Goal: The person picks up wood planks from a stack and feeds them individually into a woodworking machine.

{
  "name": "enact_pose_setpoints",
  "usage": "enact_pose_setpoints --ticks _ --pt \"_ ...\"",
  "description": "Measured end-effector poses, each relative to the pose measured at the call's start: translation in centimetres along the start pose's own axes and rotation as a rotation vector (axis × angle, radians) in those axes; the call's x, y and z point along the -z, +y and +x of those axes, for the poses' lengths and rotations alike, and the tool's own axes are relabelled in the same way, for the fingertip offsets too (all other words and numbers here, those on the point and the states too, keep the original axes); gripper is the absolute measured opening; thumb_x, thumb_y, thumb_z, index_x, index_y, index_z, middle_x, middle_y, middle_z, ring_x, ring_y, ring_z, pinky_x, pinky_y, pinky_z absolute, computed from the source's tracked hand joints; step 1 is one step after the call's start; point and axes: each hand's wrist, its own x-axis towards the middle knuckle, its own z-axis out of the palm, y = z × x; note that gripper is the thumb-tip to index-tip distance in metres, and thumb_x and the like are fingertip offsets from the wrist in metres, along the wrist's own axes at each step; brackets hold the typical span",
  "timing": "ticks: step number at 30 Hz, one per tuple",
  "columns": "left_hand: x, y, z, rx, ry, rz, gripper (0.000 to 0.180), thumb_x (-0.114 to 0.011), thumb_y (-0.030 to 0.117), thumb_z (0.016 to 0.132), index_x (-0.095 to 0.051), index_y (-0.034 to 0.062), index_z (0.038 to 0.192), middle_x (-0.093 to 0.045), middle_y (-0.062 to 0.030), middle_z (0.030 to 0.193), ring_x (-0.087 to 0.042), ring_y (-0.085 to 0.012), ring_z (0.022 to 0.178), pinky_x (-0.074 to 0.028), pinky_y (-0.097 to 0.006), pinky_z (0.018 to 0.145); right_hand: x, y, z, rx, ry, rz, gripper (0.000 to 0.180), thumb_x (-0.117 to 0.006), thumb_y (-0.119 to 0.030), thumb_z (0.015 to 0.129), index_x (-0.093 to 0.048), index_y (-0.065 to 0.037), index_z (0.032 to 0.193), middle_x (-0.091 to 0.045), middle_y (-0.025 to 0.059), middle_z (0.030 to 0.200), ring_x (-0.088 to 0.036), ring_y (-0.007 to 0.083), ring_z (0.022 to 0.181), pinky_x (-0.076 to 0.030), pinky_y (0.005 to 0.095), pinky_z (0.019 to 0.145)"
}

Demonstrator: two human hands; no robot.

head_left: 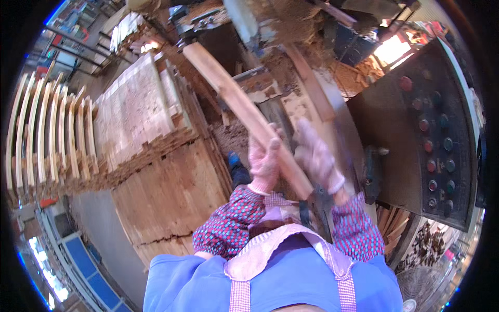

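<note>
In a pinkish work glove, my left hand [264, 162] is closed around a long, narrow wooden board [236, 99]. The board slants from the upper left down to the front of my apron, its near end lying between my two hands. My gloved right hand [318, 156] is just to the right of the board, slightly smeared by motion. Its fingers are stretched out, and nothing shows in them. Beyond that hand, another wooden strip [312, 86] lies on the machine's bed.
Stacked boards [138, 104] stand at the left, with a row of upright slats [57, 130] beside them. A dark control panel [434, 135] with coloured buttons rises at the right. Sawdust [231, 136] covers the area behind the board. Wood offcuts [392, 226] sit low at the right.
</note>
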Motion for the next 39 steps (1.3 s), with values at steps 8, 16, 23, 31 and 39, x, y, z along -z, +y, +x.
enact_pose_setpoints --ticks 8,16,23,31,39 --pt "13.8 5.3 8.3 -0.745 -0.119 1.407 0.070 -0.075 0.014 0.080 -0.046 0.0013 0.142 -0.048 -0.0218 0.144 -0.043 -0.0360 0.136 -0.036 -0.045 0.113 -3.7 7.4 -15.9 -0.114 0.377 -0.413 0.067 -0.067 -0.002 0.082 -0.043 0.001 0.144 -0.055 0.0236 0.136 -0.057 0.0336 0.123 -0.046 0.0371 0.102" --pt "25.0 16.7 28.0 0.364 0.607 2.385 0.100 -0.060 0.059 0.086 -0.017 -0.0012 0.153 -0.019 -0.0247 0.159 -0.021 -0.0376 0.147 -0.015 -0.050 0.120 -0.4 12.7 -9.6 -0.194 0.301 -0.984 0.053 -0.054 -0.022 0.093 -0.045 0.000 0.141 -0.049 0.0259 0.139 -0.045 0.0485 0.127 -0.035 0.0546 0.110" --pt "30.1 17.3 31.8 0.298 0.712 2.414 0.099 -0.076 0.053 0.074 -0.032 0.0014 0.145 -0.037 -0.0184 0.148 -0.034 -0.0343 0.140 -0.028 -0.047 0.115 3.7 14.9 10.4 -0.005 0.316 -1.079 0.048 -0.049 -0.023 0.097 -0.048 -0.009 0.142 -0.047 0.0143 0.145 -0.042 0.0387 0.134 -0.032 0.0469 0.114" --pt "17.8 15.6 16.0 0.213 0.156 0.275 0.034 -0.062 0.024 0.077 -0.062 -0.0004 0.101 -0.062 -0.0070 0.080 -0.061 -0.0172 0.073 -0.053 -0.031 0.067 -2.7 5.8 14.0 0.169 0.372 -0.444 0.047 -0.064 -0.016 0.094 -0.054 -0.004 0.138 -0.057 0.0137 0.138 -0.054 0.0270 0.126 -0.043 0.0351 0.107" --pt "3.1 3.0 -0.8 0.052 -0.010 0.034 0.061 -0.072 0.036 0.090 -0.045 0.0042 0.135 -0.063 -0.0144 0.116 -0.065 -0.0234 0.095 -0.056 -0.038 0.084 -9.6 2.3 -3.8 0.090 0.234 0.061 0.075 -0.070 -0.020 0.085 -0.035 0.003 0.147 -0.043 0.0278 0.145 -0.046 0.0376 0.133 -0.041 0.0383 0.109"
